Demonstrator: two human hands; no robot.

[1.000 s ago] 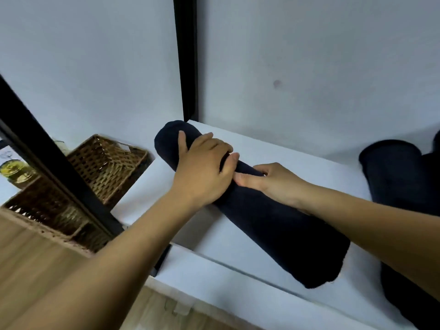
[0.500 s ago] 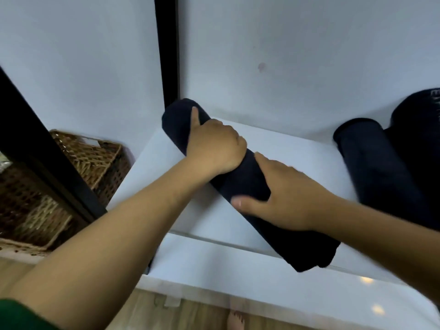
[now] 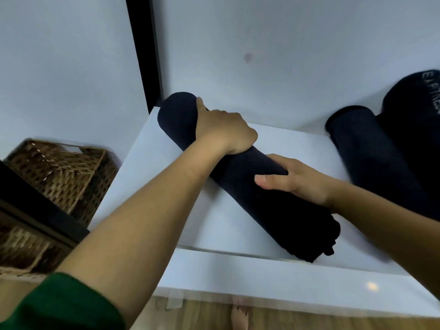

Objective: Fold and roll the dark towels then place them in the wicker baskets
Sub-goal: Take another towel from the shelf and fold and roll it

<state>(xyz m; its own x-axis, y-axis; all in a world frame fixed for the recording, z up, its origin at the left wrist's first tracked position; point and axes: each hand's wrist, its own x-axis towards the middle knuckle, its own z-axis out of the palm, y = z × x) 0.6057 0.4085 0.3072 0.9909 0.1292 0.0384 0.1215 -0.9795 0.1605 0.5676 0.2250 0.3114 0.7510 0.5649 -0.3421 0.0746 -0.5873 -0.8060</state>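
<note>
A dark navy rolled towel point(image 3: 257, 201) lies diagonally on the white table point(image 3: 238, 236), its far end near the wall and its near end at the table's front edge. My left hand point(image 3: 221, 132) grips the roll near its far end, fingers curled over the top. My right hand point(image 3: 297, 179) holds the roll's middle, thumb across the front and fingers wrapped behind. A second rolled dark towel point(image 3: 371, 158) lies at the right, next to another dark towel point(image 3: 414, 129) with pale lettering. A wicker basket point(image 3: 59, 172) stands on the left, below the table's level.
A black post point(image 3: 145, 51) runs up the white wall behind the table's left corner. A dark frame bar point(image 3: 35, 206) crosses over the basket, with another wicker basket point(image 3: 21, 248) below it. Wooden floor and a bare foot point(image 3: 239, 317) show under the front edge.
My right hand slid from beside my left hand down to the roll's middle and wrapped round it. My left hand's fingers curled tighter on the far end. The camera view shifted left and down.
</note>
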